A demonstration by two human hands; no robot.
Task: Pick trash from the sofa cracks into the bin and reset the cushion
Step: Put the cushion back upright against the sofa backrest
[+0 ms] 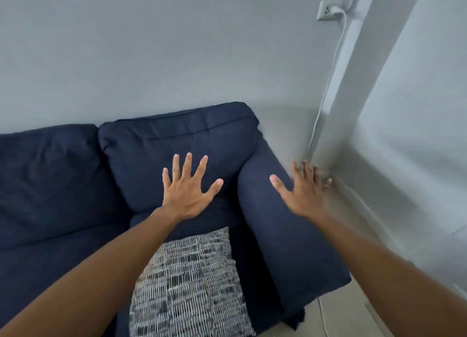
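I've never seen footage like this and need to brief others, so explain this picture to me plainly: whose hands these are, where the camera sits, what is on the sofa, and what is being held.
There is no machine here. A person wears one wide-angle camera on the head, looking forward and down, so you see their own bare arms reaching out. The left hand is spread open, over or against the dark blue back cushion of the sofa. The right hand is open too, out past the sofa's armrest; it is blurred. Neither hand holds anything. A grey woven throw pillow lies on the seat. Behind, a white cable hangs from a wall socket. No trash or bin shows in this view.
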